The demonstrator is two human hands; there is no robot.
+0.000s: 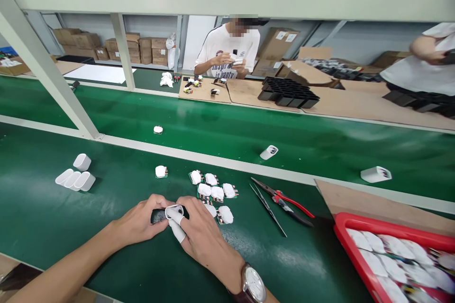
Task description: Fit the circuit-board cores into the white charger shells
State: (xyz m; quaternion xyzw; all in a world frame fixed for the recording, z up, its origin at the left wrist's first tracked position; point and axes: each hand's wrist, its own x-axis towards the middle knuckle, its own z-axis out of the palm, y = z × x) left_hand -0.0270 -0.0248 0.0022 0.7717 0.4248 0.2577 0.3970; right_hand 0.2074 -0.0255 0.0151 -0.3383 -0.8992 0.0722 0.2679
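My left hand [142,220] and my right hand [201,232] meet low on the green bench mat, both closed round a small black and white part [167,213]. A white finger cot covers one fingertip of my right hand, and a watch [253,284] sits on that wrist. Just beyond my right hand lies a cluster of several white charger parts on small circuit boards [213,191]. One more such part [161,171] lies apart to the left.
Empty white shells [75,180] lie at the left. Red-handled pliers [284,201] and tweezers [268,208] lie to the right, and a red tray [343,225] of parts stands at the lower right. White housings [376,174] ride the conveyor. Two people work across the line.
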